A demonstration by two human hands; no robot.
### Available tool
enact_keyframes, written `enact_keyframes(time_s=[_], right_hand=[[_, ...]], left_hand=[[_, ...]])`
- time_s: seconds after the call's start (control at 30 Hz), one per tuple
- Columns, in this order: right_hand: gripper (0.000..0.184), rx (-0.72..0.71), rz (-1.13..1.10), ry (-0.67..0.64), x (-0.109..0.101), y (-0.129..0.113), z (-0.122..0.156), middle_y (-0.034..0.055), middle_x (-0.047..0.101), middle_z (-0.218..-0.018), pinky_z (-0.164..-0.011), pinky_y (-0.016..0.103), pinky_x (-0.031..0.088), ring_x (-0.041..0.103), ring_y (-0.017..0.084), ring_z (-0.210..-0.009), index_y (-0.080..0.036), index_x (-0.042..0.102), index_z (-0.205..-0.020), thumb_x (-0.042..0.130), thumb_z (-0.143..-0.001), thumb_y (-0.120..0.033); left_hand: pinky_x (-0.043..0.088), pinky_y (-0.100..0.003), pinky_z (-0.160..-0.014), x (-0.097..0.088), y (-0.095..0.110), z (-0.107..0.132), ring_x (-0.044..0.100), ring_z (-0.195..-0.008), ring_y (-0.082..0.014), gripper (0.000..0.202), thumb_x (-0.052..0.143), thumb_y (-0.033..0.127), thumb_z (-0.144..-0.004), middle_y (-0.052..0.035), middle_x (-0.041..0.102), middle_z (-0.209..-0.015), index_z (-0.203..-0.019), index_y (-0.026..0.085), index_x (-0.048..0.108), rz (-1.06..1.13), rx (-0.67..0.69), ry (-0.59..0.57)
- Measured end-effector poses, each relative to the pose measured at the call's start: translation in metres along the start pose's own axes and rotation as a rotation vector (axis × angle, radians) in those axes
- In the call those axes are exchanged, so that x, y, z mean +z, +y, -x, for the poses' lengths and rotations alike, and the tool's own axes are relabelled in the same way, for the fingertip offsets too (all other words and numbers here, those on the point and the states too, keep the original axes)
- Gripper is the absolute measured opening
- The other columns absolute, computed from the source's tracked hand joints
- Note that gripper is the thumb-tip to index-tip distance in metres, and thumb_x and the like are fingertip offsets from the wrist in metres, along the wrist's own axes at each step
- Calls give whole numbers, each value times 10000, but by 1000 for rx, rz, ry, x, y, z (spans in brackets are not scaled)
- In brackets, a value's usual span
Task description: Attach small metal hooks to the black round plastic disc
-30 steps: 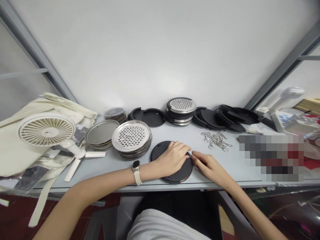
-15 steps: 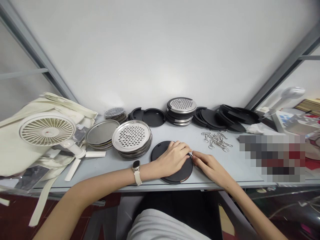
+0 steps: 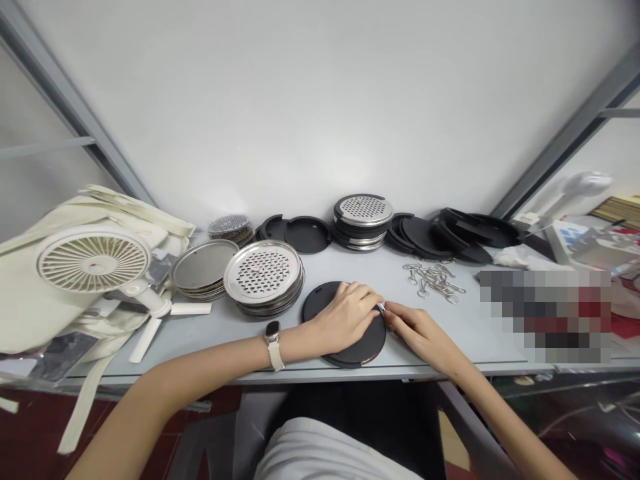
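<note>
A round black plastic disc (image 3: 363, 343) lies at the front edge of the table, a coppery sheen along its near right rim. Across its top lies my left hand (image 3: 350, 313), fingers together and bent toward the right rim, gripping the disc. My right hand (image 3: 413, 330) is closed at that same rim, thumb and forefinger pinching a small shiny metal piece (image 3: 381, 307). Both hands meet there, and the fingers partly hide the metal piece, so its exact kind is unclear. Wire clips with rings (image 3: 434, 281) lie in a loose pile beyond my right hand.
Left of the disc stand stacked metal grater plates (image 3: 263, 272) and plain metal discs (image 3: 204, 265). Behind are a stack of black-rimmed graters (image 3: 364, 212), a black round tray (image 3: 307, 235) and black rings (image 3: 425, 237). A white fan (image 3: 95, 260) stands far left.
</note>
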State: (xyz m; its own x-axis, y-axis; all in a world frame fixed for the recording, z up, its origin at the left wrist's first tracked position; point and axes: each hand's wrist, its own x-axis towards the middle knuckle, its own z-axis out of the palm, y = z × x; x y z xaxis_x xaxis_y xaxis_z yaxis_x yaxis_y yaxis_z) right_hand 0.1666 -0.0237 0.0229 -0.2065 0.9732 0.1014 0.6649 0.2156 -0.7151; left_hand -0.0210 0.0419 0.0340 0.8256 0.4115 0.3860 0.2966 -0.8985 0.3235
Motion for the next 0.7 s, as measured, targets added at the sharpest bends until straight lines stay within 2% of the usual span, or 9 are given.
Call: enact_keyframes(time_s=[0.17,0.7], right_hand=[[329,3,-4,5,0,1,1,-20,516,-669,-610,242,363,456,137,-614,-196,439,-718,342,-986,-363],[326,-12,3,21,0,1,0,-12,568,-694,-611,235,370,485,138,-624,-184,511,-757,352,-986,-354]], left_hand=[[363,-358,-927,0,0,0,495,-1067,-210,199,416,189,-981,-76,572,-1098,-1150,150,512,-10,-5,8],[355,-341,-925,1,-3,1,530,-1036,-189,211,411,152,-982,-60,617,-1082,-1141,159,548,96,33,21]])
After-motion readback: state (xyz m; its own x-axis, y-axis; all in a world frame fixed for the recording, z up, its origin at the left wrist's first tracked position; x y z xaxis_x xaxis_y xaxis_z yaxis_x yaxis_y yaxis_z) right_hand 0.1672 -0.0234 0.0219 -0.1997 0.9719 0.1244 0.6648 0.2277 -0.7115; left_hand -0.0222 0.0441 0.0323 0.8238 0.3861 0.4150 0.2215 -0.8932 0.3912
